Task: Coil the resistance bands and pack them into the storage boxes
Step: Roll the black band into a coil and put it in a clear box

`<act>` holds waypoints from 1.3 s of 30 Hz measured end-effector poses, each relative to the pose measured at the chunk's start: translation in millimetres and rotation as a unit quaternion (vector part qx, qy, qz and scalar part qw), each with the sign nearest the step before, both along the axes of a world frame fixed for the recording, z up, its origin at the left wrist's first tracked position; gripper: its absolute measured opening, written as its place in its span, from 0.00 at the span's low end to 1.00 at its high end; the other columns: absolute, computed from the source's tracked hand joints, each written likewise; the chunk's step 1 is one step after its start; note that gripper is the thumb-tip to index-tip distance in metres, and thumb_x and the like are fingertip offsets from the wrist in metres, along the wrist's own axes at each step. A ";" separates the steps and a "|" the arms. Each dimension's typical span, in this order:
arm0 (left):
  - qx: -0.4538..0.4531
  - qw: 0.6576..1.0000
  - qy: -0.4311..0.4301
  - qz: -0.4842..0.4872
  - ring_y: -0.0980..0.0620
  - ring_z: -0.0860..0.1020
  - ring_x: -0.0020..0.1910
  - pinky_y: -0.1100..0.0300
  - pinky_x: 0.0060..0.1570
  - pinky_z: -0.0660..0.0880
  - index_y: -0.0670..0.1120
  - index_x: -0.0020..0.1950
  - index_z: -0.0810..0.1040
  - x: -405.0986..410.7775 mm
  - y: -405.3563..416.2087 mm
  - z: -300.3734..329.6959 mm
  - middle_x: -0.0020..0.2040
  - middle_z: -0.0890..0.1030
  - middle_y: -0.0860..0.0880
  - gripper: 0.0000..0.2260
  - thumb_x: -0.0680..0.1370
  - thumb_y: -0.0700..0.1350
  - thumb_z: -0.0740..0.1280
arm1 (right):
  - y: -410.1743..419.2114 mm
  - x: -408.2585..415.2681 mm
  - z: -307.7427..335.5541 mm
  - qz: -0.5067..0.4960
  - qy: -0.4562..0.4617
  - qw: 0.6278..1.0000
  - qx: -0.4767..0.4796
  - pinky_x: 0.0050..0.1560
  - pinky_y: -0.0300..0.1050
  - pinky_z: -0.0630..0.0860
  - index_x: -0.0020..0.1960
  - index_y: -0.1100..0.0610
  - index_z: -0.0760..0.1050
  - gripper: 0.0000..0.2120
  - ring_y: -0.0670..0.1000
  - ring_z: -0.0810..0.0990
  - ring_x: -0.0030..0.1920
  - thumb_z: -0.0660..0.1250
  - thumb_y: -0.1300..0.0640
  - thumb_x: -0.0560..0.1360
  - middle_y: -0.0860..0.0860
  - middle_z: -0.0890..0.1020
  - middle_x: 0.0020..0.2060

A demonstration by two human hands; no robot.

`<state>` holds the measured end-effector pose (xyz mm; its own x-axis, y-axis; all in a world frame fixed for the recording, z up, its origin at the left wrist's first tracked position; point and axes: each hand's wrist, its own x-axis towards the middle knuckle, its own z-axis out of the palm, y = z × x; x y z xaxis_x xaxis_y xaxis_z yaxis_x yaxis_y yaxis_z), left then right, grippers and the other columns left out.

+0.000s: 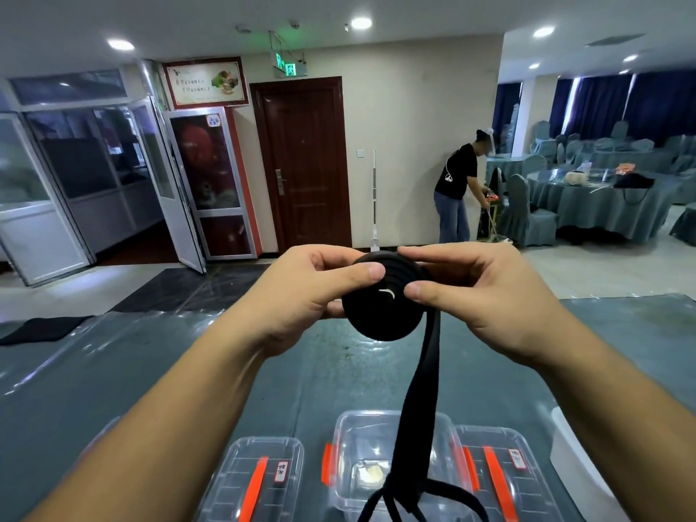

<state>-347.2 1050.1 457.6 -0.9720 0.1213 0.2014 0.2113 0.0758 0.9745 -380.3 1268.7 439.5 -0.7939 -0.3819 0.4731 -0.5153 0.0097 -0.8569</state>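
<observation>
Head view: two bare forearms reach forward over a bench (113,371) covered in grey-green cloth under clear plastic. The left hand (301,292) and right hand (478,295) are raised above it, both pinching a black resistance band (380,299) that is partly rolled into a flat round coil. The left thumb lies across the coil's face, with fingers curled behind its far edge; the right thumb and fingers grip the coil's right side.

A long loose tail (418,408) of the same band hangs from the coil's right edge down to the near side of the bench, ending in loops at the bottom of the picture. Coiling looks perhaps half done, with a good length left to wind.

Below the hands stand three clear storage boxes with orange clips. The middle box (350,438) is open and holds only a small pale item. The left box (263,476) and right box (501,469) carry lids. No band appears packed, so packing seems not begun.

The bench's far edge runs just behind the hands, floor beyond. The surface on both sides of the boxes gives room to work. A black cloth (41,329) lies far left; a person stands well away by distant tables.
</observation>
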 end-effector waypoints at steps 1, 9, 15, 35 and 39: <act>-0.005 1.000 0.004 0.003 0.52 0.85 0.42 0.64 0.38 0.79 0.39 0.53 0.86 -0.3 -1.0 2.0 0.44 0.87 0.43 0.16 0.70 0.48 0.74 | -1.1 -0.3 0.4 0.002 0.003 1.000 0.005 0.62 0.48 0.82 0.60 0.54 0.83 0.19 0.50 0.87 0.55 0.76 0.67 0.71 0.50 0.89 0.50; 0.068 0.998 0.012 0.012 0.48 0.85 0.48 0.59 0.46 0.82 0.42 0.55 0.86 -1.2 -1.8 -6.0 0.49 0.87 0.42 0.16 0.70 0.48 0.73 | -4.8 -1.4 -2.5 -0.008 0.013 0.999 -0.039 0.64 0.49 0.81 0.63 0.53 0.82 0.24 0.50 0.87 0.56 0.76 0.56 0.66 0.49 0.89 0.51; -0.003 1.000 0.026 0.010 0.52 0.85 0.42 0.63 0.39 0.80 0.43 0.51 0.86 2.6 -7.0 2.9 0.43 0.87 0.45 0.13 0.69 0.46 0.73 | -5.4 -1.3 2.9 0.011 0.012 1.000 0.005 0.65 0.55 0.79 0.62 0.51 0.83 0.22 0.50 0.87 0.56 0.77 0.57 0.68 0.50 0.89 0.52; 0.007 1.000 0.029 -0.003 0.51 0.85 0.44 0.62 0.41 0.80 0.42 0.52 0.86 2.0 -6.1 2.8 0.45 0.87 0.43 0.13 0.70 0.46 0.74 | -2.0 2.8 6.6 0.002 0.048 0.998 -0.035 0.58 0.39 0.81 0.58 0.52 0.84 0.18 0.47 0.87 0.55 0.75 0.64 0.70 0.47 0.89 0.51; 0.037 0.999 0.037 0.002 0.50 0.85 0.46 0.59 0.44 0.81 0.44 0.53 0.87 0.0 -6.5 0.6 0.48 0.87 0.43 0.14 0.70 0.47 0.74 | -4.3 4.1 6.7 0.008 0.041 0.997 -0.063 0.57 0.41 0.81 0.59 0.50 0.83 0.20 0.49 0.87 0.55 0.76 0.57 0.67 0.49 0.88 0.52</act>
<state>-347.2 1043.6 458.2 -0.9546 0.0991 0.2808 0.2827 0.0052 0.9592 -376.2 1264.4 446.2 -0.7457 -0.3277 0.5802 -0.5822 -0.1030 -0.8065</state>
